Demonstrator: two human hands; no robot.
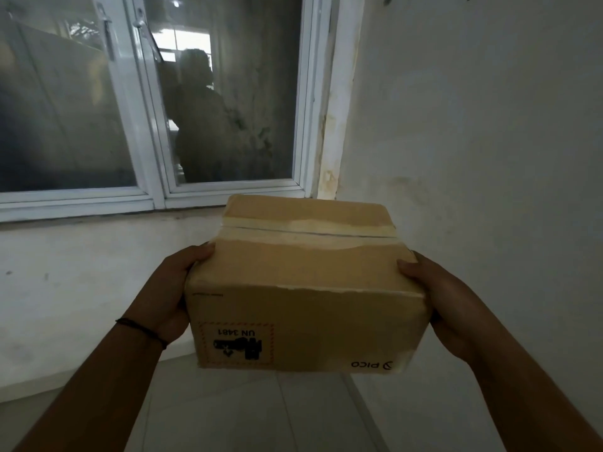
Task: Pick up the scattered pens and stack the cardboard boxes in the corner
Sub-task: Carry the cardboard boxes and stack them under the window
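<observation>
1. Holding one cardboard box (303,288) up at the room corner, below the window (156,102); left hand (166,295) and right hand (440,305) clamp opposite ends, thumbs on top.
2. Risk: side-squeeze grip only (fingers beneath hidden), so the box could slip or tip when lowered.
3. Risk: the slit tape seam may let the flaps pop open.
4. Count: boxes, one; hands, two; pens, none visible; wrist band (140,327), one.

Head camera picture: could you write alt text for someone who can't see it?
Two bare hands hold a taped cardboard box up in front of a room corner, the left hand and right hand gripping its opposite sides. Behind it are a white-framed window and a stained white wall.
</observation>
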